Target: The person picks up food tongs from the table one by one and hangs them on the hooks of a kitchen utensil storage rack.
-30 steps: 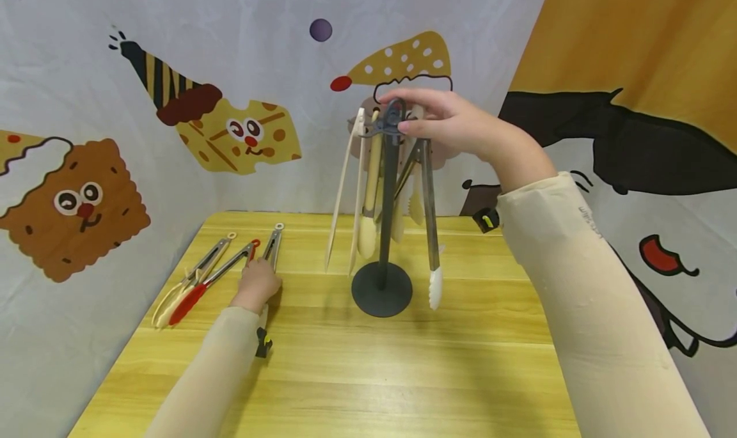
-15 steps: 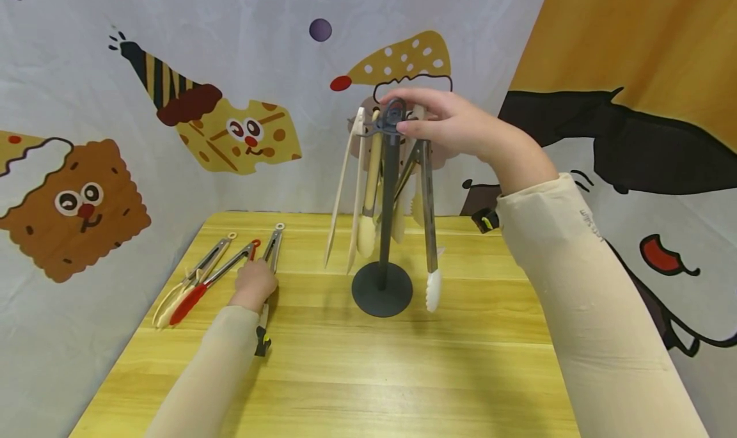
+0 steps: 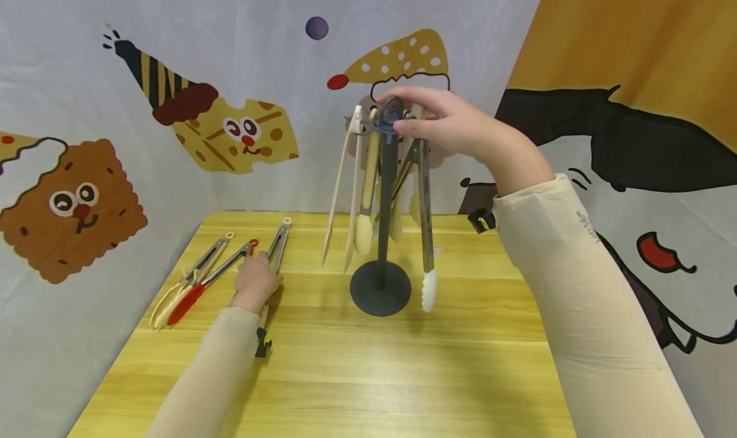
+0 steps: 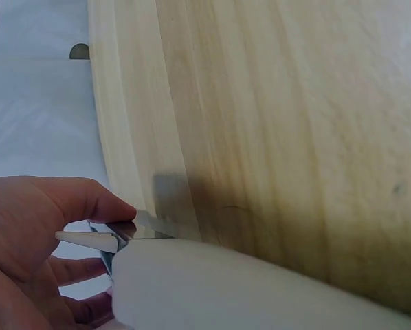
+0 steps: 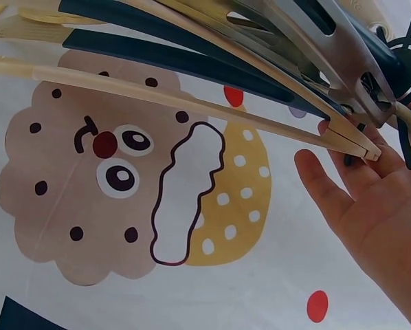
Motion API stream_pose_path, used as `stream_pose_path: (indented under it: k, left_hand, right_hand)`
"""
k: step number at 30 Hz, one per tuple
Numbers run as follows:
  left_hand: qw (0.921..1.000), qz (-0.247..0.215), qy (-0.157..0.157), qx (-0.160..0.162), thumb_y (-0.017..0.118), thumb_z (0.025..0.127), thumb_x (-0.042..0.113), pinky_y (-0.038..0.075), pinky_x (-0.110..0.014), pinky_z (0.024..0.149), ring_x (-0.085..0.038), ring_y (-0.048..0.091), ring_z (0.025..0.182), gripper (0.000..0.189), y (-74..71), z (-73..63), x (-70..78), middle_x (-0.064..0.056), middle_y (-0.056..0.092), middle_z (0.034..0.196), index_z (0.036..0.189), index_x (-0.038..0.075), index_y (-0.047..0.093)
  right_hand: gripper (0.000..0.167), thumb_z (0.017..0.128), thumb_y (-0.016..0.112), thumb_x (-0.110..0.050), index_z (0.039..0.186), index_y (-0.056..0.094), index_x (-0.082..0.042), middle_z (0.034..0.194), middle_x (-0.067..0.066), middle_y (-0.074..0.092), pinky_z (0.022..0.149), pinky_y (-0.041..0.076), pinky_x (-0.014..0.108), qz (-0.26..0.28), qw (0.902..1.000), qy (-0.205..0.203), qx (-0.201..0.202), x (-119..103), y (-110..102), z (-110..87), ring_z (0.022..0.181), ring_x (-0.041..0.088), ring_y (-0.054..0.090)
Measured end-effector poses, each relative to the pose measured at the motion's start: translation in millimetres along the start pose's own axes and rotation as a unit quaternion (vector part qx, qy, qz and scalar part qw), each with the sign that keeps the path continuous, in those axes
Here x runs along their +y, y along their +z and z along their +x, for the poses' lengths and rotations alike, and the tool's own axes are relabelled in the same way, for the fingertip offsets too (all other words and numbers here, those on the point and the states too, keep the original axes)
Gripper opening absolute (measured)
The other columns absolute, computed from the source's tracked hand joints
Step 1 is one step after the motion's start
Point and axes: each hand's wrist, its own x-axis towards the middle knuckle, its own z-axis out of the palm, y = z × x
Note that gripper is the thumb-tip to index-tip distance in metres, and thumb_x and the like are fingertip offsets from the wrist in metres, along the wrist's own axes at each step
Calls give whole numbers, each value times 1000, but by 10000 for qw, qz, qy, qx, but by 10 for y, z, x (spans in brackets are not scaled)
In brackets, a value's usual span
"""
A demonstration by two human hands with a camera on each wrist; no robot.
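At the left of the table, my left hand [image 3: 256,281] grips a pair of metal kitchen tongs [image 3: 280,238] with a pale hanging ring. The left wrist view shows the thumb and curled fingers of the left hand [image 4: 61,227] around the tongs, a pale tip [image 4: 89,239] poking out. My right hand [image 3: 455,121] holds the top of a dark upright stand [image 3: 384,220], thumb against its hub. Several tongs hang from that stand, among them wooden tongs [image 3: 336,195] and white-tipped metal tongs [image 3: 427,214]. From the right wrist, the right hand [image 5: 377,199] reaches up to the hooks.
Left of my left hand lie red-tipped tongs [image 3: 187,302] and cream-tipped tongs [image 3: 201,262], close together. The stand's round base [image 3: 380,297] rests on the wooden table [image 3: 345,387]. A printed cloth [image 3: 259,54] hangs behind the table.
The ring end of the gripped tongs has shifted slightly right and away from me. My right hand keeps its place on the stand. The head view has turned a little.
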Motion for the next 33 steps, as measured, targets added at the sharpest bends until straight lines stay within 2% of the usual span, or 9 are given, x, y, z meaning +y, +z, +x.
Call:
stream_pose_path:
  k: [3,10,18,22,27,33]
  left_hand:
    - [10000,-34,21,78,67,82,26,45,-54,70,-49,50,102,64,1,9,-1,-32,47,114,132,-3,40]
    - [9985,-214,146,484,65,78,18,43,-43,54,-38,57,82,60,-44,6,25,-23,55,98,131,2,42]
    - [9947,-168,389,942,66,78,16,45,-47,56,-40,59,84,63,-96,-17,80,-23,55,104,135,8,41]
    - [9921,-218,524,1121,66,78,15,43,-44,52,-38,58,82,63,-118,-37,116,-22,54,103,136,10,41]
    - [9909,-386,533,1177,67,80,16,43,-42,53,-35,58,82,65,-155,-68,157,-21,55,108,139,13,39]
    - [9902,-551,545,1165,66,82,18,43,-39,56,-32,57,82,66,-186,-85,205,-20,56,107,141,15,38]
  right_hand:
    - [42,96,51,-34,138,46,-34,118,-4,49,68,35,38,-19,10000,94,-23,-17,0,5,67,23,36]
    - [41,96,51,-36,137,46,-36,118,-4,49,68,34,38,-58,9997,229,-23,-47,-7,-1,72,24,35]
    - [42,95,52,-35,137,47,-29,112,-3,48,66,34,37,-74,10000,49,40,-35,4,-2,63,22,34]
    - [42,96,52,-34,137,47,-28,113,-2,48,67,34,38,-80,9999,57,71,-40,8,-13,68,24,36]
    - [41,96,51,-35,137,47,-28,114,-2,49,70,34,39,-37,10000,52,64,-46,13,-21,76,25,37]
    - [40,96,51,-35,135,49,-29,111,-2,49,68,32,38,-99,9999,13,95,-51,16,-27,69,24,34]
